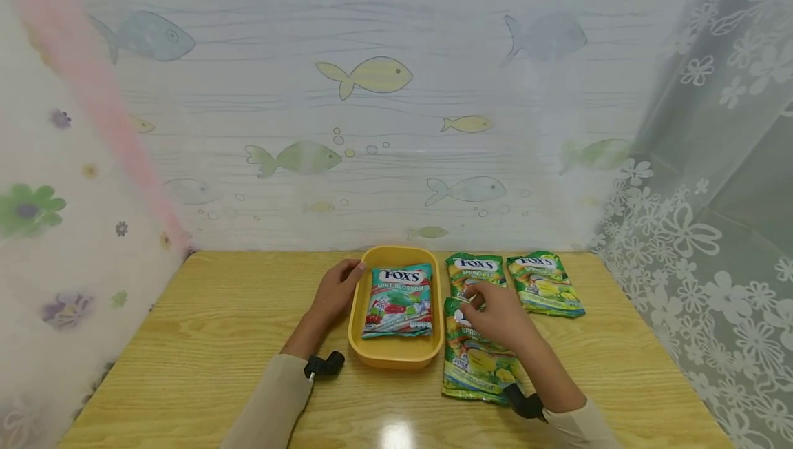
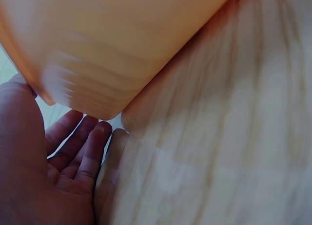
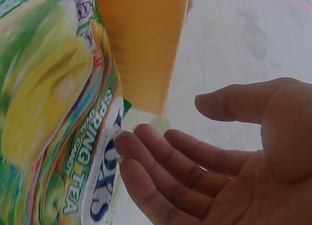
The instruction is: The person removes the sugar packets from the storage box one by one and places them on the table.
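Observation:
A yellow plastic tray point(image 1: 396, 358) stands on the table, and a teal Fox's Mint Blossom candy bag point(image 1: 399, 301) lies inside it. My left hand point(image 1: 334, 290) holds the tray's left side, thumb at the rim; in the left wrist view its fingers lie by the tray's outer wall point(image 2: 97, 49). Over the green Fox's Spring Tea candy bags right of the tray is my right hand point(image 1: 498, 315). Its thumb stands apart from the fingers, with fingertips beside the top end of the nearer bag point(image 3: 48, 103). That hand partly hides the nearer bag and the one behind it point(image 1: 473, 266).
Another Spring Tea bag point(image 1: 546, 284) lies at the back right of the wooden table point(image 1: 235, 339). Behind the table hangs a sheet printed with fish point(image 1: 372, 180). Flowered sheets close off the left and right sides.

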### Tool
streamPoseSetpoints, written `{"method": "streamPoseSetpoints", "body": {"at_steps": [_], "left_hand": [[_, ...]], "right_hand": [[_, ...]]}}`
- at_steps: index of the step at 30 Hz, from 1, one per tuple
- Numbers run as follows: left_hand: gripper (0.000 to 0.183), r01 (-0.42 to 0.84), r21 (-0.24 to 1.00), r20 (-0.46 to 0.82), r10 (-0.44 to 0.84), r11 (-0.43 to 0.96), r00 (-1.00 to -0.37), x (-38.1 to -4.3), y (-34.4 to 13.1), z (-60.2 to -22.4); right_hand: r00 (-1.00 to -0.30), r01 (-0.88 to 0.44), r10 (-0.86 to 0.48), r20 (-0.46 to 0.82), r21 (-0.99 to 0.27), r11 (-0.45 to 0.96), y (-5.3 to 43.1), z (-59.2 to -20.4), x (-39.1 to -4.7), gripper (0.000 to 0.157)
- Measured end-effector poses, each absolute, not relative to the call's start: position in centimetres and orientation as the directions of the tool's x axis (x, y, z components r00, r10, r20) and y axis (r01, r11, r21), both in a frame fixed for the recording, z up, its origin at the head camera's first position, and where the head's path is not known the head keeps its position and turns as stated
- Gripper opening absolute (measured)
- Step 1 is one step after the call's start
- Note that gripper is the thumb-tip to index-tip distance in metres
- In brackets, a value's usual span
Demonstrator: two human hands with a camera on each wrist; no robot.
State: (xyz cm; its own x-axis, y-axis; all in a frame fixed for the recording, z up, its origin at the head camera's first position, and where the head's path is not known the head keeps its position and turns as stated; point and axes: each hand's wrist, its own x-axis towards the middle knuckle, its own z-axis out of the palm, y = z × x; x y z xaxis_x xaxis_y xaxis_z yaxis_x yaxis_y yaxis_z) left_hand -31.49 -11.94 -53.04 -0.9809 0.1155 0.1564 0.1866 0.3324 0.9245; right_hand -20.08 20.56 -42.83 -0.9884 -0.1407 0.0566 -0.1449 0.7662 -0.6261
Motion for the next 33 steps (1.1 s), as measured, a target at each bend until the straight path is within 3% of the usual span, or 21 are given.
{"method": "streamPoseSetpoints", "body": {"at_steps": [12,33], "left_hand": [[0.056,0.180,0.922,0.150,0.111,0.343,-0.982,-31.4,-11.8,-53.0],[0.053,0.177,0.916,0.150,0.101,0.360,-0.983,-31.3,-11.8,-52.6]], "right_hand": [[-0.986,-0.142,-0.168,0.024,-0.656,0.741,19.7,-43.5,-21.6,0.027],[-0.985,-0.153,-0.163,0.048,-0.669,0.727,18.5,-44.2,-23.4,0.020]]}}
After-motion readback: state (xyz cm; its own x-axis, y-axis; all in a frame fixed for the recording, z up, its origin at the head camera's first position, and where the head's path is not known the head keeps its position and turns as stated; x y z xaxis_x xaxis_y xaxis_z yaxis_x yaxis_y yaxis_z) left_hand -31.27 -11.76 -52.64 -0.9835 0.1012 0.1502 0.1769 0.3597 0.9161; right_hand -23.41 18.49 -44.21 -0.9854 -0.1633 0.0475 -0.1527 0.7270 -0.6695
